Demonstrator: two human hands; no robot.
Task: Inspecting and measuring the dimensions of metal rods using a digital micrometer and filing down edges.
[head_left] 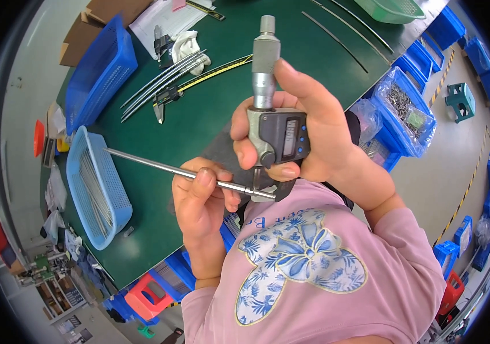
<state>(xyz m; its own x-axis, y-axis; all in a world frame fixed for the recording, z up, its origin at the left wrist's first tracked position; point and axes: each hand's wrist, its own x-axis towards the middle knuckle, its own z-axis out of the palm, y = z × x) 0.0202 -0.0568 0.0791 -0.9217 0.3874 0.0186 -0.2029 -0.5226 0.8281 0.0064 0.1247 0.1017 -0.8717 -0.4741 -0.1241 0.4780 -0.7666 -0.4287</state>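
Observation:
My right hand is closed around a digital micrometer, its thimble pointing away from me and its small display facing up. The thumb lies along the thimble side, and the fingers wrap the frame. My left hand pinches a thin metal rod between thumb and fingers. The rod slants from far left to near right. Its stepped near end lies by the micrometer's measuring faces; whether they touch it I cannot tell.
On the green table stand a light blue basket of thin rods and a darker blue basket. Several rods, a caliper and a white glove lie beyond. Blue bins with metal parts stand at right.

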